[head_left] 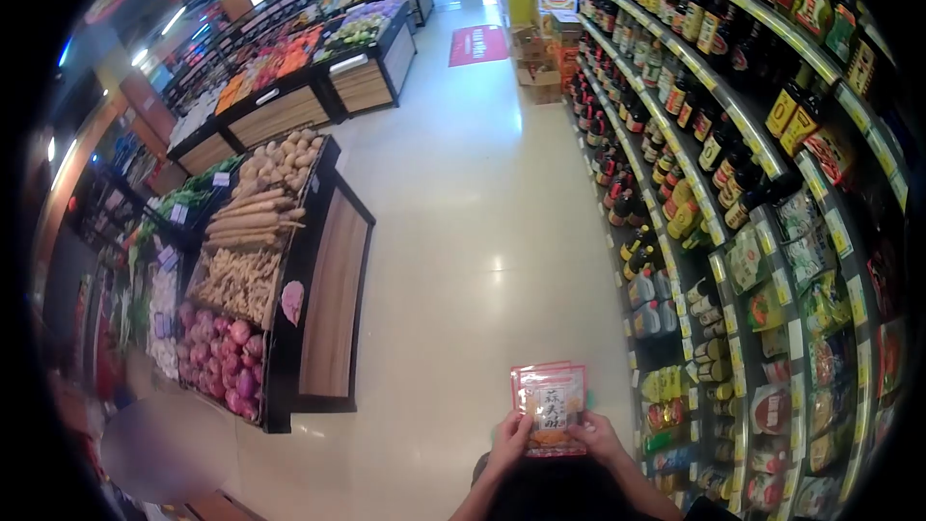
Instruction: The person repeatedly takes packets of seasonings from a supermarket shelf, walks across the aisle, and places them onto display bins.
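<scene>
At the bottom of the head view, both hands hold flat red-edged seasoning packets point(550, 407) with dark Chinese characters on the front. At least two packets are stacked, the rear one showing at the upper left. My left hand point(511, 439) grips the left edge, its thumb on the front. On the opposite edge, my right hand point(598, 436) is closed in the same way. The packets stand tilted toward me above the pale floor. The fingers behind them are hidden.
Close on the right run curved shelves point(709, 241) of bottles and bagged seasonings. To the left stands a produce stand point(333, 299) with red onions point(224, 357), ginger, long roots and potatoes. A tiled aisle point(463, 260) lies between. Cardboard boxes point(538, 63) sit farther ahead by the shelf end.
</scene>
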`<state>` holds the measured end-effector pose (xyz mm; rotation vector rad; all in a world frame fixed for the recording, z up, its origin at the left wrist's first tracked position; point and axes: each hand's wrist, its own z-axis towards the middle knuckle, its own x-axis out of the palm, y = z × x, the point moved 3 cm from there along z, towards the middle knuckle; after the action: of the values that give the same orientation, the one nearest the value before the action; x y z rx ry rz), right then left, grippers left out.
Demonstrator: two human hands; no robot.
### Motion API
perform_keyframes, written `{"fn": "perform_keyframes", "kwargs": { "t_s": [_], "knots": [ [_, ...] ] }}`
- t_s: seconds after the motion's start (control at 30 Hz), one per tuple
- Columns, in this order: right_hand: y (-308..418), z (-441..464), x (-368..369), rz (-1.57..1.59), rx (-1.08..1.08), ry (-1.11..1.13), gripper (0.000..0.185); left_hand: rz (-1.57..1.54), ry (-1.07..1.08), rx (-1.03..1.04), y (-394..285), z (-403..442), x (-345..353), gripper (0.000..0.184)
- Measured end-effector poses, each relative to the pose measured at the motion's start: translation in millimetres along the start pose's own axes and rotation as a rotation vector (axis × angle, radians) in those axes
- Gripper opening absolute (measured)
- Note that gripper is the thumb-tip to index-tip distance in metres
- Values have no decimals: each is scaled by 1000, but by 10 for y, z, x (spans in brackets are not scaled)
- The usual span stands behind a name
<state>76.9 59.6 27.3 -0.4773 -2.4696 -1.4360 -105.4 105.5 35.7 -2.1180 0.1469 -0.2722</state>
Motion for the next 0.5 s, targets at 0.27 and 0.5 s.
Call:
{"fn": "perform_keyframes", "kwargs": {
  "t_s": [0.27, 0.5],
  "knots": [
    [72, 120, 397, -277, 168, 216, 33, -104, -260, 131, 217, -383, -320, 20],
    [243, 406, 745, -628, 236, 593, 30, -259, -673, 222, 323, -810, -236, 16]
  ]
}}
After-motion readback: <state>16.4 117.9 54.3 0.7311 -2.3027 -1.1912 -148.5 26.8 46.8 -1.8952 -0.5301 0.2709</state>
